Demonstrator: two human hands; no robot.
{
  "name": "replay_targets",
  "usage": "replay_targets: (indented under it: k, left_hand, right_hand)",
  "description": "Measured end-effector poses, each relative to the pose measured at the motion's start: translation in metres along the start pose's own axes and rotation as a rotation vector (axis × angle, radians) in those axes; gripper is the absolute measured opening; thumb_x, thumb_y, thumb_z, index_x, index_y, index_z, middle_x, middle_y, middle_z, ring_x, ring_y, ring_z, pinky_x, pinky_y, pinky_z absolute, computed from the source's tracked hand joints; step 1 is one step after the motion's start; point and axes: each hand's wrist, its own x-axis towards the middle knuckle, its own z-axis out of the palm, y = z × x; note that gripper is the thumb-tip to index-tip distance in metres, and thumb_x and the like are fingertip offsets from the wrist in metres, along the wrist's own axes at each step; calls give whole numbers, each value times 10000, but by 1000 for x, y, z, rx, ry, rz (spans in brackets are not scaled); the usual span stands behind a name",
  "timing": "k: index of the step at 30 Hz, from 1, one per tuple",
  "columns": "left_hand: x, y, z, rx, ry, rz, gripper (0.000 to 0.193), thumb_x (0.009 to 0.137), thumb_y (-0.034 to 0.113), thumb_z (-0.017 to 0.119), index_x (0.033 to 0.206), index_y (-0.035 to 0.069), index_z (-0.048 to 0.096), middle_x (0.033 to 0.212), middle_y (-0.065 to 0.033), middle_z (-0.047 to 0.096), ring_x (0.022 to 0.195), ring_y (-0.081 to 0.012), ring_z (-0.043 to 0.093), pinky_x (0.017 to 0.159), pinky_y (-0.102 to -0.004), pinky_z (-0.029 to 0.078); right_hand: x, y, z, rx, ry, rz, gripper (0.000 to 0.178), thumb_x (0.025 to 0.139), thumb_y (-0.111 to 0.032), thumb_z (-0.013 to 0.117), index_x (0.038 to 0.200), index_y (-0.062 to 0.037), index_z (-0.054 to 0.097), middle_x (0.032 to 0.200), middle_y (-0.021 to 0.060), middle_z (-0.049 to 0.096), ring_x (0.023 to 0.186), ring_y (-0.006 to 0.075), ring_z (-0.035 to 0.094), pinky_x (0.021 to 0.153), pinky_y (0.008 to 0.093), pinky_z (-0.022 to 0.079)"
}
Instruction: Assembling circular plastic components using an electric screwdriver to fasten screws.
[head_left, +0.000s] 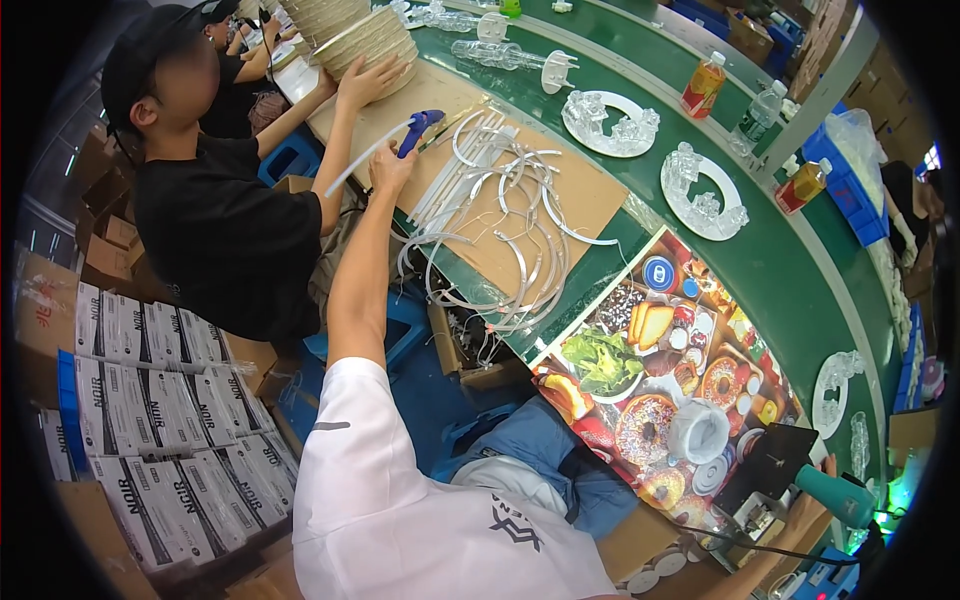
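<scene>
The left hand [390, 168] curls around a purple glue gun [422, 122], while the right hand [806, 512], partly hidden by a teal gun-shaped tool [832, 494], has an unclear grip.

Left hand [390, 168]: grasps blue glue gun [418, 130]
Right hand [806, 508]: beside teal tool [836, 496]
White strips [455, 178]: lying on cardboard [592, 190]

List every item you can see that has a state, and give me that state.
Glue gun: gripped in left hand
Glue stick: sticking out behind
Pale strips: piled, some straight, some curled
Bottles: capped, standing
White rings: flat, bearing clear pieces
Blue bin: open, clear plastic inside
Right hand: partly hidden, grip unclear
</scene>
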Motion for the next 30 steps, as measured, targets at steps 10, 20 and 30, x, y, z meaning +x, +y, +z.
replay_targets:
  k: [10, 20, 30]
  left_hand:
    - [-14, 8, -8, 10, -94, 118, 465, 703, 269, 706, 1091, 20, 650, 993, -200, 667, 927, -347, 640, 870, -381, 485]
    - [-28, 17, -24, 47, -36, 107, 499, 724, 218, 677, 1149, -30, 589, 1130, -243, 608, 1067, -361, 580, 944, -393, 439]
    - [-251, 68, -91, -397, 300, 405, 217, 753, -28, 587, 969, -26, 605, 944, -176, 619, 879, -309, 598, 789, -361, 479]
  right_hand:
    - [62, 13, -38, 617, -629, 1188, 323, 840, -230, 664, 1042, 17, 607, 1004, 171, 630, 903, 253, 604, 758, 386, 489]
    - [45, 14, -30, 625, -505, 1033, 396, 812, -287, 667, 1079, -3, 595, 1051, 166, 615, 952, 259, 586, 796, 401, 472]
    - [24, 36, -15, 646, -368, 896, 471, 784, -344, 670, 1116, -23, 582, 1099, 161, 599, 1002, 264, 568, 834, 417, 454]
